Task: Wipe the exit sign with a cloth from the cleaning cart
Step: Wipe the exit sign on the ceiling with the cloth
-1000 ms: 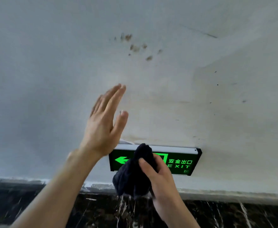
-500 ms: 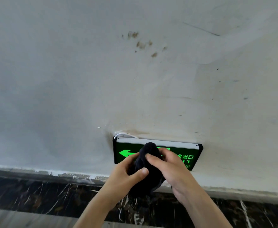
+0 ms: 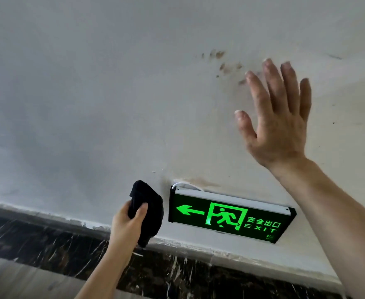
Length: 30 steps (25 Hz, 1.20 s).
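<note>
A lit green exit sign (image 3: 231,214) with an arrow, a running figure and the word EXIT is fixed low on the white wall (image 3: 91,104). Its whole face shows. My left hand (image 3: 127,225) is shut on a bunched dark cloth (image 3: 150,210), just left of the sign and apart from it. Up and to the right, my right hand (image 3: 278,124) is raised against the wall above the sign, fingers spread and holding nothing.
Brown smudges (image 3: 222,63) mark the wall above the sign. A white cable (image 3: 188,186) loops at the sign's top left corner. Below runs a dark marbled skirting band (image 3: 47,240), with pale floor (image 3: 8,279) at the bottom left.
The cloth passed from my right hand to my left and came off the sign's face to its left. My right hand let go and rose, open, to the wall above.
</note>
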Tool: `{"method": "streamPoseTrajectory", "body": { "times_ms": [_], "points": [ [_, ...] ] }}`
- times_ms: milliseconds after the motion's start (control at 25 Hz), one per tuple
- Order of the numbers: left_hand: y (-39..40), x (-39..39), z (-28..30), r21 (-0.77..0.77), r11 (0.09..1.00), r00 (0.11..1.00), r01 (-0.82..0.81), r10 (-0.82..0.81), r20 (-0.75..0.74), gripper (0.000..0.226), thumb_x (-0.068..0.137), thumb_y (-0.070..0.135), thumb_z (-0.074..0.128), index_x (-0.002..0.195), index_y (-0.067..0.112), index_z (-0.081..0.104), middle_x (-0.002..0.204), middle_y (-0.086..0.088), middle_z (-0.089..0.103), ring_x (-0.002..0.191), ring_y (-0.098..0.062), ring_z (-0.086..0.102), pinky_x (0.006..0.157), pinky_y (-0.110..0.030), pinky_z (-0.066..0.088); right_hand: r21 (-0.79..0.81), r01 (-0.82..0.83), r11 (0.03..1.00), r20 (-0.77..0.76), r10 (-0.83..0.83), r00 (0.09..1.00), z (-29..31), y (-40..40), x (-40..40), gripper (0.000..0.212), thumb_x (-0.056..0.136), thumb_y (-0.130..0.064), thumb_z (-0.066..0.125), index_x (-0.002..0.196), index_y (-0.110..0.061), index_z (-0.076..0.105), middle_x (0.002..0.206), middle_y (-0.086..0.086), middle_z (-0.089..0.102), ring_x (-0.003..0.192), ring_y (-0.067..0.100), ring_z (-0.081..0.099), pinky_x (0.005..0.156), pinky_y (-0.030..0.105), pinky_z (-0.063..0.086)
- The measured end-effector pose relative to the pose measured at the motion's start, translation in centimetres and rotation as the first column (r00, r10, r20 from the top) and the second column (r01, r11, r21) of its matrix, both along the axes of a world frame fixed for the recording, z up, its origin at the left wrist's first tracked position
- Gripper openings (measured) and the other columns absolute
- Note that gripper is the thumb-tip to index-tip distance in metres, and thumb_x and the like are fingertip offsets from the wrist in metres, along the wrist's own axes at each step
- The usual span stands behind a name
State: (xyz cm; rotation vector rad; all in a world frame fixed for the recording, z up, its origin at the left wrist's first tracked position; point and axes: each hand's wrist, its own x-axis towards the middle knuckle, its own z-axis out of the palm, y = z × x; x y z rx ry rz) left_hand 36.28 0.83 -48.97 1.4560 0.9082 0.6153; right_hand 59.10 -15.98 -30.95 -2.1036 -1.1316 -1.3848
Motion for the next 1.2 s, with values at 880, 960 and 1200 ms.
{"method": "streamPoseTrajectory", "body": {
  "times_ms": [880,960,1200],
  "points": [
    [1.2,5.0,-11.5,0.205,0.966,0.977,0.155,-0.119,-0.177,0.031,0.097,0.004,0.06,0.123,0.021,0.062,0.094,0.009,0.071,0.092,-0.01,0.066,0.07,-0.024,0.049,0.071,0.208,0.976,0.339,-0.22,0.915,-1.1,2.5,5.2,0.063,0.093,-0.051,0.029,0.144,-0.016,0.039,0.145,0.024,0.046,0.134,0.047,0.036,0.109,0.064,0.02],
    [1.2,5.1,-12.6,0.18,0.97,0.971,0.163,-0.124,-0.206,0.031,0.097,0.004,0.059,0.123,0.02,0.062,0.093,0.008,0.072,0.09,-0.005,0.065,0.069,-0.022,0.048,0.069,0.213,0.975,0.338,-0.224,0.914,-1.2,2.5,5.2,0.063,0.093,-0.051,0.029,0.144,-0.016,0.039,0.146,0.024,0.046,0.134,0.048,0.036,0.109,0.064,0.02],
    [1.3,5.3,-14.1,0.179,0.961,0.929,0.212,-0.142,-0.342,0.026,0.097,0.005,0.06,0.119,0.019,0.063,0.088,0.009,0.071,0.081,-0.003,0.064,0.059,-0.018,0.047,0.088,0.199,0.976,0.342,-0.217,0.914,-1.3,2.7,5.4,0.063,0.093,-0.051,0.028,0.144,-0.016,0.041,0.145,0.023,0.047,0.134,0.047,0.037,0.109,0.064,0.021]
  ]
}}
